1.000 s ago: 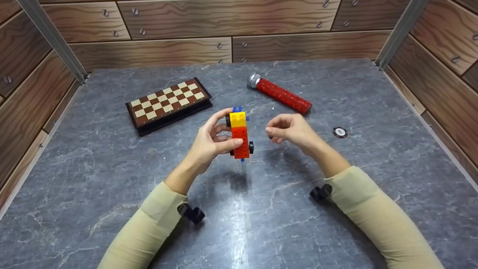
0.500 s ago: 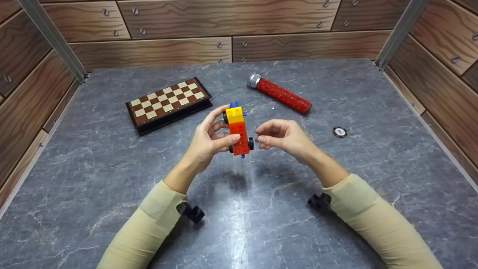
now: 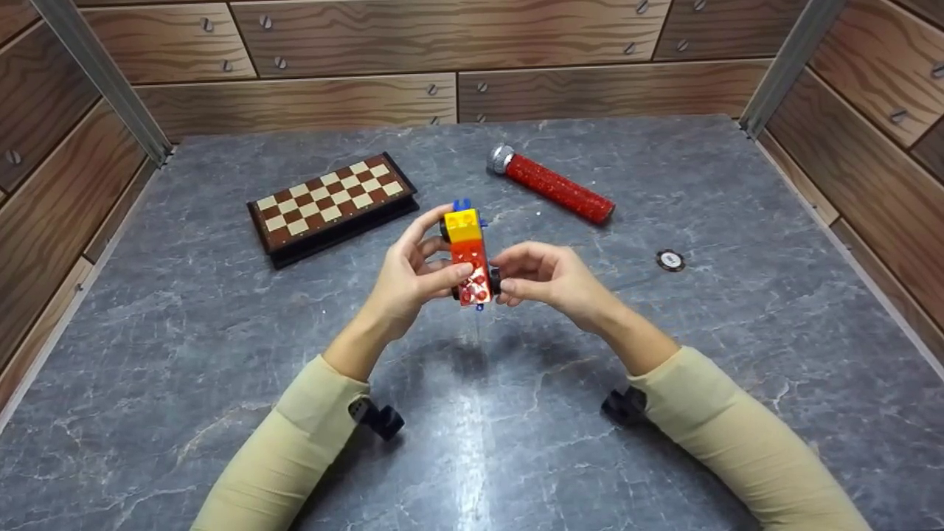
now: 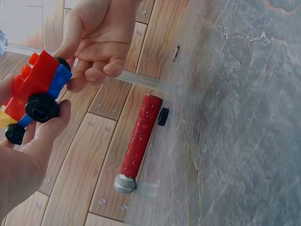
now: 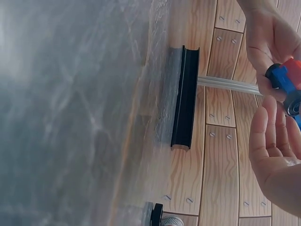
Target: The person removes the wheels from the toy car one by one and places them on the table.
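My left hand [image 3: 404,274] holds a toy car [image 3: 464,227] built of red and yellow bricks on a blue chassis, above the middle of the table. Its thumb lies on the red bricks. My right hand [image 3: 557,279] pinches the black wheel [image 3: 495,281] on the car's near right side between thumb and fingers. A blue axle end [image 3: 484,223] sticks out bare at the far right of the car. In the left wrist view, two other wheels show on the car, and a loose black wheel [image 4: 163,116] stands on the table. My right hand hides that loose wheel in the head view.
A folded chessboard [image 3: 333,206] lies at the back left. Behind my right hand lies a red glittery microphone [image 3: 557,186] with a silver head. A poker chip [image 3: 670,259] sits farther right. Wood-patterned walls [image 3: 354,40] enclose the grey marbled table [image 3: 221,332].
My right hand has moved left to the car's near right wheel and now grips it. My left hand has raised the car slightly and tilted it.
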Demonstrator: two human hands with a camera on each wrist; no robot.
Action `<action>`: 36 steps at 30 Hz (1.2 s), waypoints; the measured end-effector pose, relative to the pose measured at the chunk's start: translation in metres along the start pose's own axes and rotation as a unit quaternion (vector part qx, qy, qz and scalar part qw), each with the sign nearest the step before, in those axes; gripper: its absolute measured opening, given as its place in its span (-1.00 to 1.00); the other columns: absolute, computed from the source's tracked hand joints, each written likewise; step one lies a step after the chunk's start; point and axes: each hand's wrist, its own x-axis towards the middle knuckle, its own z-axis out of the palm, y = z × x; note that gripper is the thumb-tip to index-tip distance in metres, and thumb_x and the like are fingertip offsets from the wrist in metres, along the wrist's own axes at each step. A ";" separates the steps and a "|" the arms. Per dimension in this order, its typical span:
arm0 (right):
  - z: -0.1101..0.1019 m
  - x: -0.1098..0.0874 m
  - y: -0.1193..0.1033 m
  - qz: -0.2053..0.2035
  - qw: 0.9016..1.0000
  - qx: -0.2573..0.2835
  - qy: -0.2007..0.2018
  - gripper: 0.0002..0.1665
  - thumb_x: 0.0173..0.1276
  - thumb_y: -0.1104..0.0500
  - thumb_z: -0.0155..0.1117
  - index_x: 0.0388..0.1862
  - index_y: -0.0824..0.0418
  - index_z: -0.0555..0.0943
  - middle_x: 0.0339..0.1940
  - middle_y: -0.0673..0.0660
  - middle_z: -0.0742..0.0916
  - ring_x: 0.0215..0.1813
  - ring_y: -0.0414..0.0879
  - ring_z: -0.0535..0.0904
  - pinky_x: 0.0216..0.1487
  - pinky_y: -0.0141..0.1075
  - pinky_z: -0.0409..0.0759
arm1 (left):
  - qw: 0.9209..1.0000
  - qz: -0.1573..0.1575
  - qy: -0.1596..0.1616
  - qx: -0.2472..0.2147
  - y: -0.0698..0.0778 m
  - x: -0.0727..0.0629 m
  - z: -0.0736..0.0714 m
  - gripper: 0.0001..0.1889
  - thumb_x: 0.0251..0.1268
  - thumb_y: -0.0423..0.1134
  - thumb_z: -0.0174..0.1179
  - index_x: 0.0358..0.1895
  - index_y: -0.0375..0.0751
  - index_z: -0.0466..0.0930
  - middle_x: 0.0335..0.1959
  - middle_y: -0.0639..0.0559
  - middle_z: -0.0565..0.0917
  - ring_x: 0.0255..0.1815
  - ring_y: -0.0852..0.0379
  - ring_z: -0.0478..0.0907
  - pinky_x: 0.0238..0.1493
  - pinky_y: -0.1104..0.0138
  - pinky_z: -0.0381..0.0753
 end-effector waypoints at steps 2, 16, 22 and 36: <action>0.001 0.000 0.000 0.004 1.000 0.006 0.000 -0.64 0.20 0.40 0.26 0.00 0.41 0.51 -0.18 0.28 0.67 -0.27 0.01 0.64 -0.20 -0.21 0.64 | 1.000 -0.003 -0.001 -0.003 -0.001 0.001 0.000 -0.24 0.06 -0.54 0.26 0.35 -0.09 0.19 -0.16 -0.23 0.52 -0.20 -0.18 0.61 -0.35 0.13 0.67; 0.001 0.001 0.001 0.020 1.000 -0.003 0.001 -0.73 0.19 0.38 0.30 -0.10 0.40 0.58 -0.25 0.26 0.67 -0.34 -0.03 0.61 -0.23 -0.23 0.64 | 1.000 -0.013 -0.005 -0.008 -0.002 0.002 -0.002 -0.26 0.06 -0.53 0.26 0.34 -0.10 0.20 -0.14 -0.25 0.52 -0.20 -0.19 0.61 -0.32 0.13 0.67; 0.002 0.002 0.000 0.010 1.000 0.009 -0.020 -0.79 0.20 0.35 0.30 -0.16 0.37 0.58 -0.30 0.25 0.68 -0.37 -0.01 0.60 -0.25 -0.22 0.63 | 1.000 -0.011 -0.003 -0.004 -0.003 0.003 -0.002 -0.27 0.04 -0.53 0.27 0.33 -0.12 0.22 -0.17 -0.23 0.52 -0.32 -0.14 0.64 -0.37 0.12 0.67; 0.005 0.002 0.001 -0.004 0.999 0.017 -0.036 -0.85 0.20 0.40 0.27 -0.25 0.35 0.53 -0.36 0.22 0.66 -0.38 -0.03 0.58 -0.26 -0.27 0.62 | 1.000 0.016 -0.022 0.007 -0.002 0.001 -0.002 -0.29 0.01 -0.54 0.28 0.30 -0.20 0.24 -0.21 -0.23 0.53 -0.32 -0.20 0.63 -0.31 0.14 0.66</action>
